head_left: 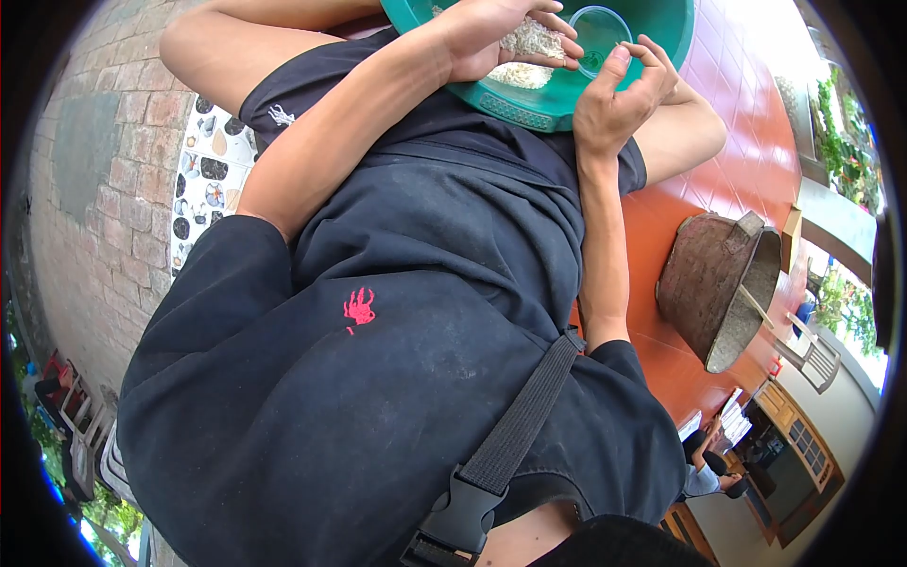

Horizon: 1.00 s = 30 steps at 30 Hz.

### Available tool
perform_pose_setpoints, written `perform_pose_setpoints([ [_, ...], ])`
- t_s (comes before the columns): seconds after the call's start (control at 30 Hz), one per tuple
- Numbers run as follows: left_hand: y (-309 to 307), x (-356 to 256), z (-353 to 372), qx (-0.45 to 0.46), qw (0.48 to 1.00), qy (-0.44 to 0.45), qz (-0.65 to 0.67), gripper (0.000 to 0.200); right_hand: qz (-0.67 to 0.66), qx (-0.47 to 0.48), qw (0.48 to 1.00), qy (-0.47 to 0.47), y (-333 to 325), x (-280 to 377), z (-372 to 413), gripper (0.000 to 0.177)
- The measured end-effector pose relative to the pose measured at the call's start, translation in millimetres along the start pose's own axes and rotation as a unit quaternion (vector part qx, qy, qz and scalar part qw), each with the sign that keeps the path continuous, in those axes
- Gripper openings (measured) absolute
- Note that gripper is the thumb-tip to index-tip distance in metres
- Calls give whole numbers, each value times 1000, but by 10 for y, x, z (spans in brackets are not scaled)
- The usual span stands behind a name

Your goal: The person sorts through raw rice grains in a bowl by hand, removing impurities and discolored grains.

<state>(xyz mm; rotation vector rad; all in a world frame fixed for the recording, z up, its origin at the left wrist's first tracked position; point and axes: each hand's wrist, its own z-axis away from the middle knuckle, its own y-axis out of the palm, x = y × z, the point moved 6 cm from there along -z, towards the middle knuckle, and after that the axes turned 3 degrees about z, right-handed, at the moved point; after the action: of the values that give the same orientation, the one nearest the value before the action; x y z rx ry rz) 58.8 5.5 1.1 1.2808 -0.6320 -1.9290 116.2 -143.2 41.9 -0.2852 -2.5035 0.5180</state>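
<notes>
My left hand [477,40] is palm up over a green basin [529,115], with a small heap of white rice [531,40] across its palm and fingers. More rice [521,76] lies in the basin just below it. My right hand [614,104] is over the basin's right side, thumb and forefinger pinched together at something too tiny to make out. Between the two hands, a clear round object [602,68] with a thin rim sits in the basin. The basin rests between my bent legs.
A large brown tub [694,274] with a stick in it stands on the red tiled floor [628,241] at the right. A chair [817,359] is beyond it. Another person [702,477] is at the lower right. Brick paving [123,180] and a patterned tile strip [203,165] lie at the left.
</notes>
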Motion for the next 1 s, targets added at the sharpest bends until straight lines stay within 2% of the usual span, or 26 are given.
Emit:
perform_pose_setpoints([
  [0.1, 30, -12, 27, -9, 1000, -14, 15, 45, 13, -41, 999, 21, -39, 32, -6, 14],
  [0.17, 2, -5, 17, 2, 1000, -9, 7, 47, 24, 65, 996, -52, 44, 203, -26, 17],
  [0.3, 140, -27, 123, 6, 1000, -9, -7, 50, 10, 104, 988, -114, 100, 331, 19, 25],
  [0.4, 47, 47, 38, 47, 996, 13, -73, 48, 21, 131, 985, -112, 133, 350, 20, 20],
  [0.43, -32, 77, -26, 46, 996, 14, -73, 48, 21, 131, 985, -112, 136, 346, 25, 20],
  [0.5, -45, 121, -92, 107, 993, -11, -38, 46, 12, 150, 982, -112, 164, 324, 44, 17],
  [0.6, -53, 116, -65, 70, 996, -2, -60, 46, 19, 144, 982, -123, 180, 321, 36, 16],
  [0.83, -82, 143, -129, 95, 995, -1, -39, 48, 3, 142, 983, -113, 172, 325, 22, 12],
  [0.93, -111, 190, -174, 97, 995, -27, -2, 50, -20, 134, 985, -107, 155, 267, 24, 11],
  [1.0, -84, 143, -107, 66, 997, -18, -21, 52, -51, 141, 987, -56, 138, 203, 18, 8],
])
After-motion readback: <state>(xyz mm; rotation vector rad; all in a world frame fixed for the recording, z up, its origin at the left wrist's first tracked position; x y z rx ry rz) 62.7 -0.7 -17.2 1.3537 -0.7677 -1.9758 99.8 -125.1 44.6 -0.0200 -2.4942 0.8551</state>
